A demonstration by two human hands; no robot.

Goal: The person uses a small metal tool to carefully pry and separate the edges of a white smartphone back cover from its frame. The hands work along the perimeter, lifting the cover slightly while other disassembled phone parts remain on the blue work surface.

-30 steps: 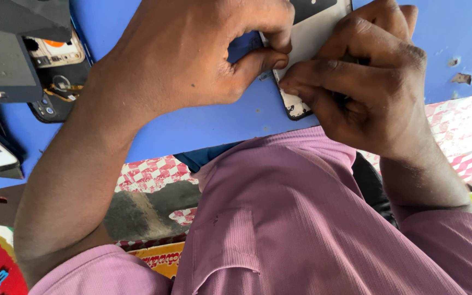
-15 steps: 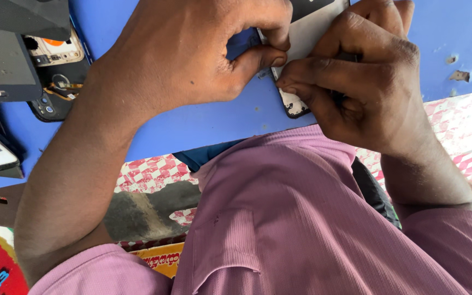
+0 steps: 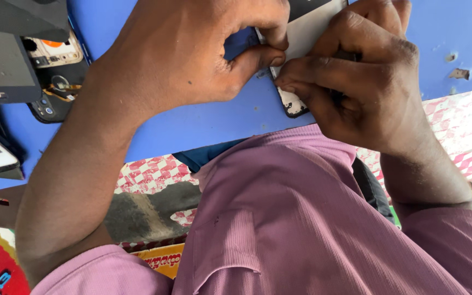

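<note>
Fingers pinched tight, both of them: the left hand (image 3: pixel 192 54) nips the edge of a flat, glossy phone panel (image 3: pixel 307 33) lying on the smooth blue table (image 3: pixel 192 128), and the right hand (image 3: pixel 356 82) curls closed over its rounded lower corner. An opened phone (image 3: pixel 55 71) with bare circuitry sits well apart, far left. Ribbed mauve shirt (image 3: pixel 301 218) below.

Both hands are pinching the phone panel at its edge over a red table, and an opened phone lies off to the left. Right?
Not quite: the head view shows the table is blue, not red. The left hand and right hand do pinch the phone panel, and the opened phone lies left.
</note>
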